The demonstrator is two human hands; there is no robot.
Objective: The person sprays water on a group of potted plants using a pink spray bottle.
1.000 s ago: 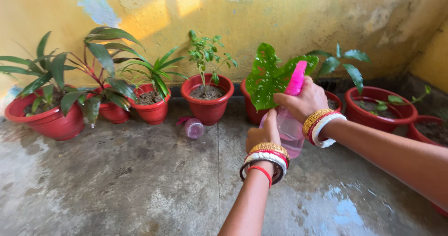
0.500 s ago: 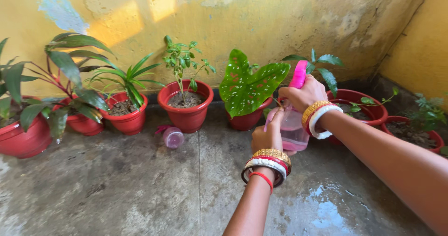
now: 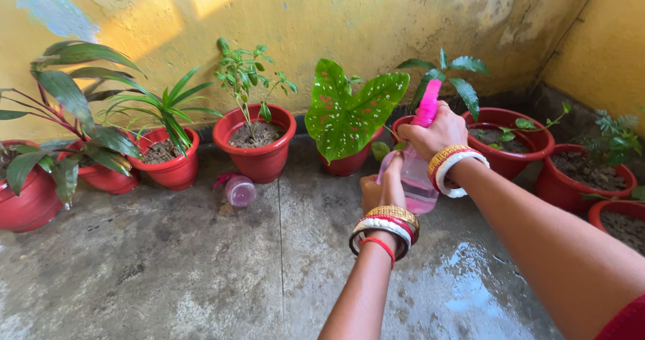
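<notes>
A: Entry. What does each grip hold?

B: My right hand (image 3: 438, 133) is wrapped tight around the neck of the spray bottle (image 3: 418, 179), just under its pink spray head (image 3: 428, 105). My left hand (image 3: 379, 191) cups the bottle's lower body from the left side, fingers curled against the clear plastic. Both grips are closed on the same bottle.

A: Bottle position?

B: Held upright in the air, just in front of the spotted-leaf plant (image 3: 349, 111), at its right edge. Pinkish liquid shows in the lower part.

A: Surroundings, relative to that plant?

B: Its red pot (image 3: 349, 164) sits against the yellow wall (image 3: 376, 17). Left of it stands a red pot with a small bushy plant (image 3: 255, 142), and further left a pot with long striped leaves (image 3: 168, 155), then pots with dark reddish leaves (image 3: 74, 152). Right of it, behind my right hand, is another red pot with a dark-leaved plant (image 3: 507, 138), and more red pots (image 3: 588, 172) beyond. On the concrete floor (image 3: 168, 273), in front and to the left, a small pink bottle lies on its side (image 3: 238, 191). A wet patch (image 3: 470, 279) lies in front, to the right.
</notes>
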